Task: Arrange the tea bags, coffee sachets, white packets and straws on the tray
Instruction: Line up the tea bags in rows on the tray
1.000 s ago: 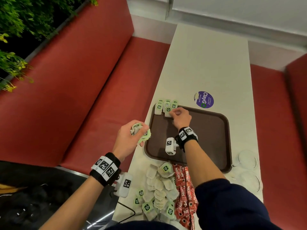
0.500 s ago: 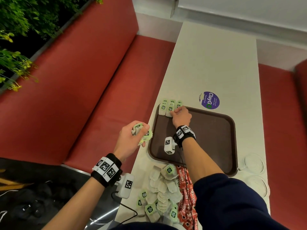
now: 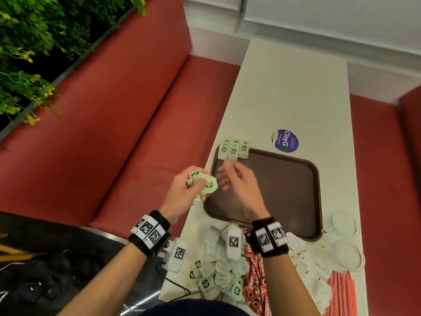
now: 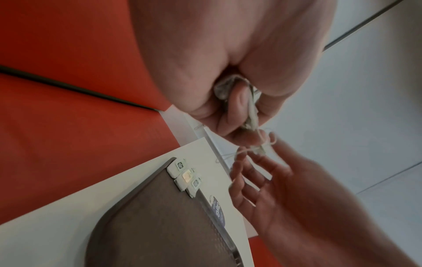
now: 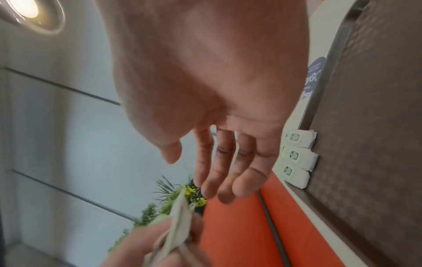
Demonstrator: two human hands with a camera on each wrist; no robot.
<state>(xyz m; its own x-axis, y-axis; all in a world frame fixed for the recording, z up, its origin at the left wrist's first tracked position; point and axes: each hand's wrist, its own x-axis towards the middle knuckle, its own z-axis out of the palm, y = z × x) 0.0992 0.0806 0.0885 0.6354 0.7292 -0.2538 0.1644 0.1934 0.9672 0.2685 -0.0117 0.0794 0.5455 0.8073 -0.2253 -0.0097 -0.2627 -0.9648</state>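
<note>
The white table (image 3: 293, 87) runs between red benches, and on its near half lies the brown tray (image 3: 296, 201), bare apart from three green-tagged tea bags (image 3: 233, 150) set side by side at its far left corner, their tag ends lapping over the rim onto the table. Near the person, off the tray, wait the loose heap of tea bags (image 3: 218, 270), the red coffee sachets (image 3: 252, 281), the white packets (image 3: 312, 267) and the red straws (image 3: 341, 290), so most of the arranging is still to do. The left hand (image 3: 182, 195) grips a crumpled bunch of tea bags (image 3: 202, 183) just beside the tray's left rim; the right hand (image 3: 237, 185), fingers spread loose and holding nothing, hovers over the tray close to that bunch, apparently to draw one out. The main risk, as I judge it, lies in the thin strings (image 4: 248, 151) trailing from the bunch in the left wrist view: pulling one bag may drag a second with it, or tangle tags, spilling bags onto the bench beside the table edge. A lesser risk is the placed row: a sleeve or finger brushing those overhanging tags could skew them or push them off the rim. The right hand is blurred, so its exact finger contact cannot be told.
</note>
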